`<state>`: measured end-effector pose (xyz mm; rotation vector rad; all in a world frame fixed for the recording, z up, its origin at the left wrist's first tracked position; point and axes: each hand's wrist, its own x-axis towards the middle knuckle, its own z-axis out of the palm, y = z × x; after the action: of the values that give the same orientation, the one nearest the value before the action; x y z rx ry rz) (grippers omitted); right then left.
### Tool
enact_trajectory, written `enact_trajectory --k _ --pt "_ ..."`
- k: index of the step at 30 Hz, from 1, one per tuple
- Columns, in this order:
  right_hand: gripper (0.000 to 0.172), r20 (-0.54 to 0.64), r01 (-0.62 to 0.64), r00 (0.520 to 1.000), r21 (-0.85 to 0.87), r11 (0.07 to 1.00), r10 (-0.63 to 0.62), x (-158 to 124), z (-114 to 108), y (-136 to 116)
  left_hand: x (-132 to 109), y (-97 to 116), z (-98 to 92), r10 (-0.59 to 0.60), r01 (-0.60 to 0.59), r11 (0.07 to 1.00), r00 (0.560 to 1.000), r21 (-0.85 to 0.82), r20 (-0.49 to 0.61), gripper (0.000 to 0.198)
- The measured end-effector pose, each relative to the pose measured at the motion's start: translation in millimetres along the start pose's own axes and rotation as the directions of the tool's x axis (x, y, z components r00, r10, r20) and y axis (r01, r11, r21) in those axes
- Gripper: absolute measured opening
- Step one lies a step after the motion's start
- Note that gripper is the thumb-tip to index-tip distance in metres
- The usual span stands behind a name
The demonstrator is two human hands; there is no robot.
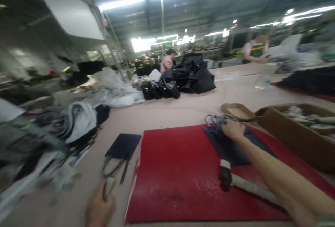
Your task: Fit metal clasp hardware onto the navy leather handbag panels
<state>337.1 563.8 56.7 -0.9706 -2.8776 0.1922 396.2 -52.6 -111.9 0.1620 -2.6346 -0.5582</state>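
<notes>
My right hand [234,129] is at the far end of a stack of dark bag panels [232,150], its fingers closed on their grey looped straps [216,119]. At the lower left, my left hand [101,204] is blurred and closed around a small tool with a rounded pale end [109,185]; its exact kind is unclear. Just beyond that hand lies a single dark bag panel [123,145] with a grey loop and a narrow strap. A hammer [226,174] with a dark head and pale handle rests on the red mat [172,171], partly beneath my right forearm.
A brown box [295,136] of pale items and a shallow tray [238,112] stand at the right. Black bags [188,77] are piled at the back. White wrapping [112,87] and cluttered materials line the left. Two people [167,61] [258,49] are farther off.
</notes>
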Motion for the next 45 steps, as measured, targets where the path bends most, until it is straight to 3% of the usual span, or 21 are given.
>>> enact_trajectory --k 3,5,7,9,11,12,14,15,16,17,19,22,27,30,34,36,41,45 --pt "0.019 -0.022 0.051 0.998 -0.09 0.995 -0.053 7.8 -6.6 -13.1 -9.2 -6.4 -5.5 -0.012 0.011 1.0 1.0 0.018 0.018 0.05" --pt "0.016 -0.074 0.141 0.985 -0.145 0.979 -0.153 -1.4 -12.0 -22.1 -8.3 -2.4 -5.7 -0.019 0.018 0.999 0.999 0.026 0.026 0.052" --pt "0.019 -0.107 0.285 0.946 -0.179 0.942 -0.306 -25.7 -15.0 -31.5 -7.6 3.3 -7.2 -0.017 0.015 0.999 0.999 0.044 0.039 0.052" --pt "0.023 -0.096 0.451 0.876 -0.188 0.872 -0.473 -62.8 -10.7 -41.3 -8.3 7.2 -10.7 -0.011 0.008 0.998 0.999 0.069 0.049 0.052" --pt "0.024 -0.046 0.619 0.773 -0.16 0.769 -0.632 -107.6 4.3 -50.1 -9.4 8.0 -14.4 -0.009 0.003 0.995 0.999 0.098 0.052 0.053" --pt "0.028 -0.028 0.707 0.698 -0.124 0.696 -0.715 -131.2 15.4 -53.2 -9.8 7.7 -15.8 -0.008 0.002 0.994 0.999 0.111 0.05 0.053" --pt "0.031 -0.084 0.894 0.449 0.044 0.447 -0.89 -177.1 41.3 -55.6 -10.3 6.9 -17.4 -0.002 -0.005 0.991 0.999 0.132 0.049 0.053" --pt "0.028 -0.086 0.932 0.357 0.096 0.349 -0.93 -198.1 54.0 -54.9 -10.5 6.7 -17.7 0.005 -0.012 0.99 0.999 0.139 0.05 0.053" --pt "0.026 -0.084 0.952 0.287 0.134 0.274 -0.954 -216.9 65.5 -53.3 -10.6 6.8 -17.8 0.012 -0.019 0.989 0.999 0.146 0.052 0.053" --pt "0.023 -0.071 0.957 0.257 0.156 0.244 -0.964 -233.2 75.0 -51.1 -10.6 7.0 -17.8 0.018 -0.026 0.988 0.998 0.152 0.053 0.053" --pt "0.019 -0.055 0.953 0.262 0.174 0.25 -0.963 -257.8 87.0 -46.5 -10.7 7.5 -17.6 0.031 -0.04 0.986 0.998 0.161 0.057 0.053" --pt "0.019 -0.036 0.933 0.324 0.175 0.314 -0.945 -277.8 90.6 -42.1 -10.8 8.0 -17.5 0.05 -0.056 0.986 0.998 0.159 0.045 0.053" --pt "0.021 -0.016 0.909 0.373 0.209 0.362 -0.928 -290.7 86.3 -38.0 -10.6 8.9 -19.3 0.043 -0.051 0.986 0.998 0.159 0.056 0.054" --pt "0.028 -0.082 0.872 0.415 0.32 0.37 -0.906 -291.7 80.1 -38.7 -10.8 9.5 -21.3 0.035 -0.045 0.988 0.997 0.149 0.067 0.055" --pt "0.023 -0.216 0.782 0.558 0.459 0.421 -0.801 -287.6 68.8 -56.4 -8.2 9.4 -24.7 0.002 -0.01 0.995 0.996 0.102 0.086 0.057" --pt "0.021 -0.196 0.747 0.612 0.46 0.48 -0.766 -284.5 68.4 -72.0 -4.1 9.1 -27.1 -0.024 0.017 0.998 0.993 0.068 0.111 0.057" --pt "0.046 0.009 0.732 0.619 0.355 0.581 -0.785 -276.5 86.8 -100.4 7.6 9.6 -35.7 -0.087 0.08 0.996 0.966 0.04 0.242 0.06" --pt "0.046 0.077 0.725 0.6 0.368 0.582 -0.796 -272.6 96.1 -98.9 4.7 16.9 -41.9 -0.107 0.072 0.988 0.958 0.14 0.266 0.058"
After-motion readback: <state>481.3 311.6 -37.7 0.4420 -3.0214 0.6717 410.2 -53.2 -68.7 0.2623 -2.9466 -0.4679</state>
